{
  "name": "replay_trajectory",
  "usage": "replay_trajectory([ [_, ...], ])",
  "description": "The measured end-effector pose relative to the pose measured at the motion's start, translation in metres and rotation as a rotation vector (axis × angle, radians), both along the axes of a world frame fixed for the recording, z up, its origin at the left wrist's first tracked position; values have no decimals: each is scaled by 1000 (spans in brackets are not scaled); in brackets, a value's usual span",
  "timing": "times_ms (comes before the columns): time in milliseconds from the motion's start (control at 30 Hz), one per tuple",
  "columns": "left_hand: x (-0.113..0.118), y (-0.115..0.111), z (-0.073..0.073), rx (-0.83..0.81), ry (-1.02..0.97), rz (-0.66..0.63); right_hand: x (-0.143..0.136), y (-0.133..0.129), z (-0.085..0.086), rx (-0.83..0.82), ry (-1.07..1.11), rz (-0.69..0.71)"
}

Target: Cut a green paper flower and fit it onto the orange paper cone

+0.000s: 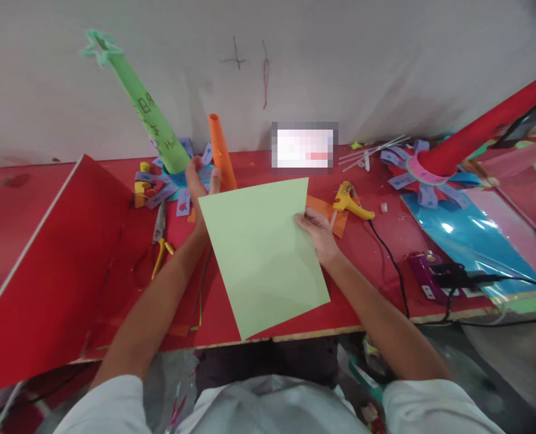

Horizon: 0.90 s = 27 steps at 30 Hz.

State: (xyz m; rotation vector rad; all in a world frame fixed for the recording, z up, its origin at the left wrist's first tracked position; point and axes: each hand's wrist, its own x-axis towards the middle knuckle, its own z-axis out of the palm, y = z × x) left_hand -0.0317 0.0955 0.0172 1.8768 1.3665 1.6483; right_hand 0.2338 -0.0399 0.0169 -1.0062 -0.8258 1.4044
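Observation:
A sheet of pale green paper (265, 259) is tilted in front of me above the red table. My right hand (320, 232) pinches its right edge, thumb on the front face. At the sheet's upper left corner is my left hand (201, 184), partly hidden behind the paper, with its visible fingers stretched up and apart. Just beyond that hand stand a green paper cone (148, 117) with a star on top and a smaller orange paper cone (221, 150). Purple paper strips (183, 202) fan out around the green cone's base.
Pliers (158, 241) lie left of my left forearm, beside an upright red board (55, 259). To the right are a yellow glue gun (353, 202) with a black cord, a purple power box (430, 274), blue plastic sheets (471, 235) and a red cone (485, 132). The table edge (295, 336) is close to me.

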Motion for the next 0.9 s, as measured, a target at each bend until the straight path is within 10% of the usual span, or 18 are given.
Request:
replay_trajectory([
  [167, -10, -26, 14, 184, -46, 70, 24, 8, 5, 120, -95, -53],
  [467, -15, -55, -32, 217, 368, -333, 52, 42, -23, 206, -261, -292],
  [633, -24, -65, -19, 487, 663, -301, 44, 35, -29, 193, -237, -248],
  [900, -14, -77, 2, 373, 969, -585, 44, 30, -20, 207, -240, -214],
])
